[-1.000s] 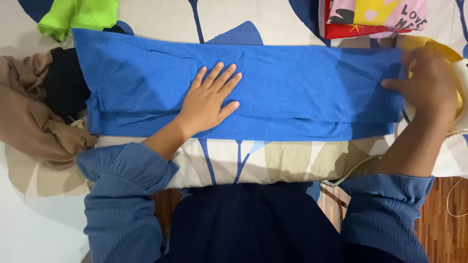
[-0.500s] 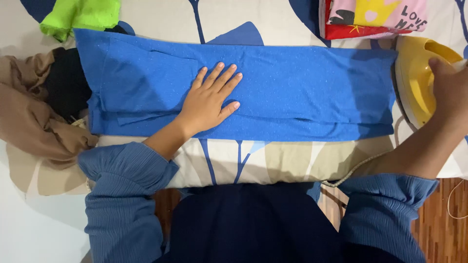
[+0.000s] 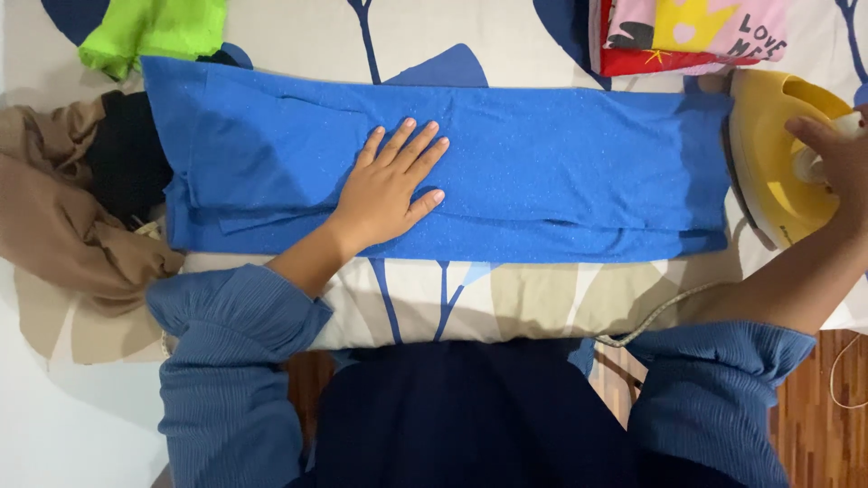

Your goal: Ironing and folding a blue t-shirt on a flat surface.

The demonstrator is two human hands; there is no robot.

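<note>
A blue garment (image 3: 561, 172), folded into a long band, lies across a leaf-patterned sheet (image 3: 470, 303). My left hand (image 3: 391, 185) rests flat on its middle with the fingers spread. My right hand (image 3: 836, 158) is at the far right edge, closed around the white handle of a yellow iron (image 3: 768, 163). The iron stands on the sheet just past the garment's right end, its tip close to the cloth. Its cord (image 3: 655, 316) trails down toward me.
A green cloth (image 3: 149, 32) lies at the top left. Brown (image 3: 63, 235) and black (image 3: 122, 154) cloths are bunched at the left end. A stack of folded colourful clothes (image 3: 692, 32) sits at the top right. Wooden floor (image 3: 832, 425) shows at the bottom right.
My right hand left the garment's right end, moved right and took the iron's handle. The iron, earlier covered by the hand, now shows. My left hand has not moved.
</note>
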